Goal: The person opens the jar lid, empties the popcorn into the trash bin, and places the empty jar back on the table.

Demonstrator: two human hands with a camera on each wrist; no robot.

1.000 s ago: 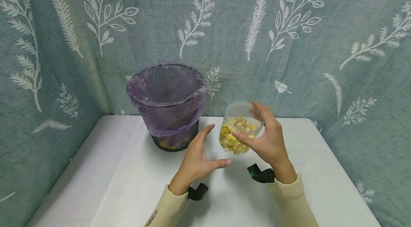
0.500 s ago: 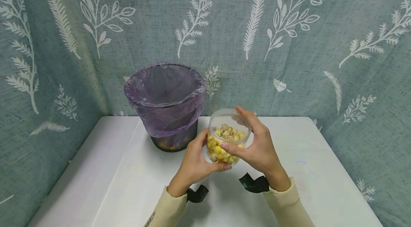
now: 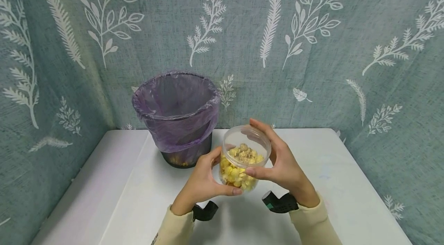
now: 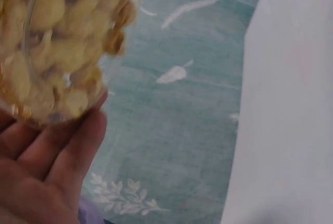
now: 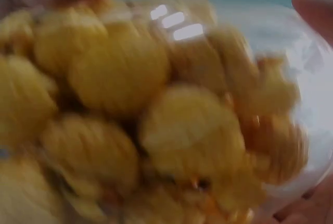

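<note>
Both hands hold a clear plastic jar (image 3: 239,175) partly filled with yellow popcorn (image 3: 236,173), tilted slightly above the table. No lid covers its wide mouth. My left hand (image 3: 202,181) cups the lower left side and base, its thumb across the front near the bottom. Around the right side of the rim curls my right hand (image 3: 282,164), thumb in front and fingers behind. In the left wrist view, the fingers (image 4: 78,146) lie under the jar's bottom. Popcorn (image 5: 192,135) seen through the jar wall fills most of the blurred right wrist view.
A dark mesh waste bin (image 3: 187,156) lined with a purple plastic bag (image 3: 177,133) stands at the back left, close to the left hand. The white table (image 3: 312,183) meets a green leaf-patterned curtain (image 3: 243,83) behind and at the sides.
The right hand has brought the popcorn jar left and down toward the body. The left hand, apart from the jar at first, has closed around its lower part.
</note>
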